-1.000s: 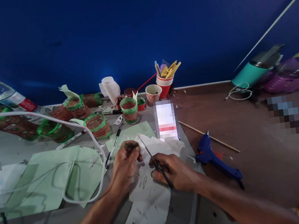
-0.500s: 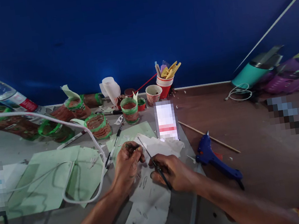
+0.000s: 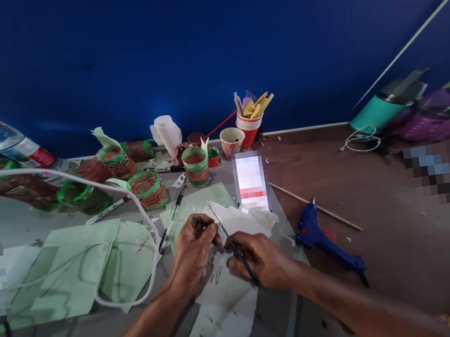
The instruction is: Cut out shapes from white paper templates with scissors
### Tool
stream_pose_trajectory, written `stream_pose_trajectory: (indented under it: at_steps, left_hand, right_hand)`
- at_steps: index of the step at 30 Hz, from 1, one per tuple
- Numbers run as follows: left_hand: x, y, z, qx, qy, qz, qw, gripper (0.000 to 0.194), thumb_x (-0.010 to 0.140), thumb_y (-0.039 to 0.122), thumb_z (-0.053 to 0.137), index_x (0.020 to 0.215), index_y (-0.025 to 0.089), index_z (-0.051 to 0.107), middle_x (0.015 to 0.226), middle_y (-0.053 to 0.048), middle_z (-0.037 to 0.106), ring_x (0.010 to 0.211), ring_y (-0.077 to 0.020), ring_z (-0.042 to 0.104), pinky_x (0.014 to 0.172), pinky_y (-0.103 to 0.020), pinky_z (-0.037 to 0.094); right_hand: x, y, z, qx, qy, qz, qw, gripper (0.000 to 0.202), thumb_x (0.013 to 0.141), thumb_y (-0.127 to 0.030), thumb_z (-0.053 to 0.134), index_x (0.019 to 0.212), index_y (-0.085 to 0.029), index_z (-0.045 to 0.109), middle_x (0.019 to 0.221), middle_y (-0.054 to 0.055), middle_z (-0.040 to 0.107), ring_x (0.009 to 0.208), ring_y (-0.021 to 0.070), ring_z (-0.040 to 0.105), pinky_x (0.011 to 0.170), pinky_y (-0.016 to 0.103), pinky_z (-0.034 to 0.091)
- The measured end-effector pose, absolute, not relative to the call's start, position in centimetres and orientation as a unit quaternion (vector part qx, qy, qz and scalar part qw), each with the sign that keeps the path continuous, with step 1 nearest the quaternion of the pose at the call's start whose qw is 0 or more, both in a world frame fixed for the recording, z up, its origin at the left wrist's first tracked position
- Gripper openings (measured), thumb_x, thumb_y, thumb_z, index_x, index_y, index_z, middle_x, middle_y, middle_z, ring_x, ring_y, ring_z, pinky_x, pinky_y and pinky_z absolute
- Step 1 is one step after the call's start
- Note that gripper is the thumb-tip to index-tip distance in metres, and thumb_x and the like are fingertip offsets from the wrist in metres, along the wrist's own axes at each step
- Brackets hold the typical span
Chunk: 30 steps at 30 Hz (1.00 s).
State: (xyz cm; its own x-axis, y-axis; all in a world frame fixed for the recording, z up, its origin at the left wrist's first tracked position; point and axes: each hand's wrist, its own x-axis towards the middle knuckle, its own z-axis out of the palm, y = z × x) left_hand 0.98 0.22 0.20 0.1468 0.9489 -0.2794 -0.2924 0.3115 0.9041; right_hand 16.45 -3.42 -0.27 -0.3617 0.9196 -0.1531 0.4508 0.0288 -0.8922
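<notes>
My right hand (image 3: 254, 259) is closed on a thin dark brush-like tool (image 3: 241, 257), its fine tip pointing up and left. Just left of it, my left hand (image 3: 196, 248) has its fingers pinched together, and whatever they hold is too small to make out. Dark smudges mark the fingertips. Beneath both hands lies white paper (image 3: 226, 324) with small dark pencil-like marks. A lit phone (image 3: 251, 181), blurred out, rests beyond the hands.
To the right are a blue glue gun (image 3: 322, 238) and a wooden stick (image 3: 336, 217). Behind stand brown-and-green cups (image 3: 197, 167) and a red-striped cup of tools (image 3: 249, 129). A white cable (image 3: 147, 213) loops over green paper (image 3: 65, 285) at left.
My left hand's fingertips have shifted very slightly to the right. My right hand and the tool are nearly where they were.
</notes>
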Motion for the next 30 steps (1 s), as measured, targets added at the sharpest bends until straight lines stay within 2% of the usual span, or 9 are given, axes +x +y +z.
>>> stream_pose_trajectory:
  at_steps: [8, 16, 22, 30]
  left_hand:
    - [0.79, 0.21, -0.33, 0.37, 0.449, 0.464, 0.668, 0.02, 0.07, 0.024, 0.066, 0.08, 0.018, 0.05, 0.055, 0.006, 0.054, 0.051, -0.0078, 0.052, 0.054, -0.02, 0.042]
    - [0.68, 0.29, -0.1, 0.365, 0.452, 0.465, 0.668, 0.017, 0.072, 0.021, 0.066, 0.081, 0.017, 0.053, 0.055, 0.005, 0.055, 0.051, -0.0075, 0.051, 0.053, -0.019, 0.041]
    - [0.39, 0.42, -0.59, 0.375, 0.447, 0.466, 0.665, 0.017, 0.073, 0.019, 0.065, 0.088, 0.015, 0.056, 0.059, 0.003, 0.058, 0.058, -0.0074, 0.053, 0.058, -0.018, 0.041]
    - [0.57, 0.71, -0.34, 0.357, 0.452, 0.496, 0.65, 0.029, 0.068, 0.02, 0.07, 0.087, 0.018, 0.048, 0.063, 0.006, 0.057, 0.052, -0.0066, 0.053, 0.054, -0.019, 0.042]
  right_hand:
    - [16.53, -3.43, -0.15, -0.51, -0.678, 0.47, 0.245, 0.01, 0.077, -0.027, 0.056, 0.077, -0.018, 0.051, 0.055, -0.007, 0.038, 0.05, 0.0084, 0.032, 0.046, 0.019, 0.026]
    - [16.51, -3.45, -0.46, -0.504, -0.681, 0.473, 0.244, 0.01, 0.078, -0.026, 0.055, 0.083, -0.017, 0.053, 0.056, -0.006, 0.041, 0.051, 0.0088, 0.035, 0.046, 0.019, 0.027]
    - [16.56, -3.49, -0.76, -0.504, -0.688, 0.461, 0.247, 0.013, 0.079, -0.027, 0.055, 0.087, -0.017, 0.055, 0.056, -0.006, 0.044, 0.05, 0.0088, 0.036, 0.046, 0.019, 0.027]
    - [16.54, -3.44, -0.7, -0.5, -0.691, 0.46, 0.248, 0.014, 0.079, -0.029, 0.055, 0.086, -0.017, 0.055, 0.056, -0.005, 0.045, 0.052, 0.009, 0.037, 0.047, 0.019, 0.027]
